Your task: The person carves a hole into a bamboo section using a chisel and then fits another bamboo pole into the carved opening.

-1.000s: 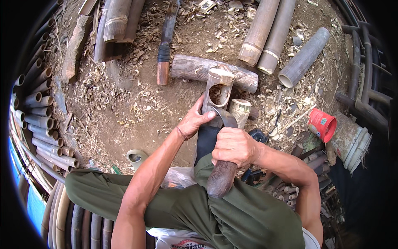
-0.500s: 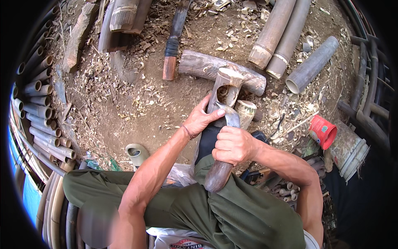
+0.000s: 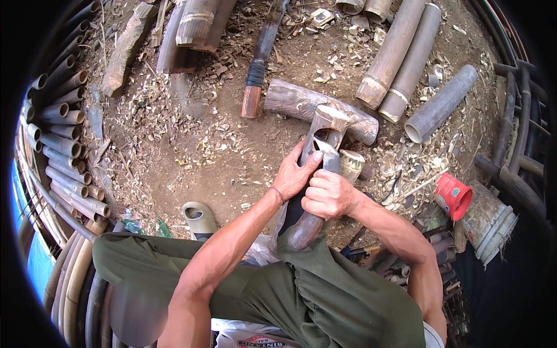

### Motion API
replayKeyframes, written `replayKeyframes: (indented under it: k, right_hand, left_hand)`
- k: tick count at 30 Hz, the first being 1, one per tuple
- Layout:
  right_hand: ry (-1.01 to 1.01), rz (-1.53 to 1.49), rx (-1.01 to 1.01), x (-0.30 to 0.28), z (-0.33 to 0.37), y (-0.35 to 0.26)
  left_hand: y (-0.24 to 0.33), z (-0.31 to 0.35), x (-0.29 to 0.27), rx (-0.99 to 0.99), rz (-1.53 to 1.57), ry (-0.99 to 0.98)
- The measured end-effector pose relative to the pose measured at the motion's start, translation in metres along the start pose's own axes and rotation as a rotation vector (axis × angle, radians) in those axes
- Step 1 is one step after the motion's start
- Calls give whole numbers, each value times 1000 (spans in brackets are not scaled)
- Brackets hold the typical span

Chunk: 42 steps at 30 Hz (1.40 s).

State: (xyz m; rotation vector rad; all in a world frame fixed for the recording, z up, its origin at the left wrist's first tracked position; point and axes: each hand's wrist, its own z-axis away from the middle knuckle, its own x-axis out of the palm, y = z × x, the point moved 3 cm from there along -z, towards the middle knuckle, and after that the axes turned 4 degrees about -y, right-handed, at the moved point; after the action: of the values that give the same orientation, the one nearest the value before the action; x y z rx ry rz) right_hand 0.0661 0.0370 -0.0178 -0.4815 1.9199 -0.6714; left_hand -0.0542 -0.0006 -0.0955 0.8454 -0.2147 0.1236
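My left hand (image 3: 294,174) is closed round the near part of a bamboo section (image 3: 332,118). An oval opening is cut in that section's upper side, and its far end lies against a thick log (image 3: 293,104). My right hand (image 3: 328,196) is wrapped round a knife with a long, curved wooden handle (image 3: 306,231). Its short blade (image 3: 329,158) lies at the near edge of the opening, with my left thumb beside it. Under the held section, to its right, a shorter cut bamboo piece (image 3: 351,165) shows in part.
Beyond the log lies a large blade with a wrapped wooden handle (image 3: 251,101). Bamboo lengths (image 3: 441,103) lie at the far right, with more stacked along the left (image 3: 64,145). A red container (image 3: 452,196) and a dirty bucket (image 3: 490,223) stand right. Shavings cover the ground.
My right hand has pushed the knife away from my body, so the blade sits further along at the opening. My left hand keeps its hold. The whole view has shifted slightly.
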Motion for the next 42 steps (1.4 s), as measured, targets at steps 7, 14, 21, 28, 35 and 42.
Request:
replayKeyframes:
  k: [7, 14, 21, 28, 35, 42]
  right_hand:
    - [965, -761, 571, -77, -11, 28]
    - [972, -826, 678, -74, -11, 46]
    - [1011, -939, 740, -68, -7, 62]
    - [855, -1075, 899, -62, -27, 91]
    - [589, -926, 797, -105, -40, 44]
    - [-209, 306, 666, -133, -20, -44]
  left_hand:
    - [15, 0, 1, 46, 16, -6]
    - [26, -21, 8, -169, -142, 87]
    - [18, -24, 11, -256, -205, 155]
    - [7, -22, -2, -250, -132, 140]
    - [63, 29, -70, -325, -478, 0]
    - [203, 70, 26, -141, -736, -720]
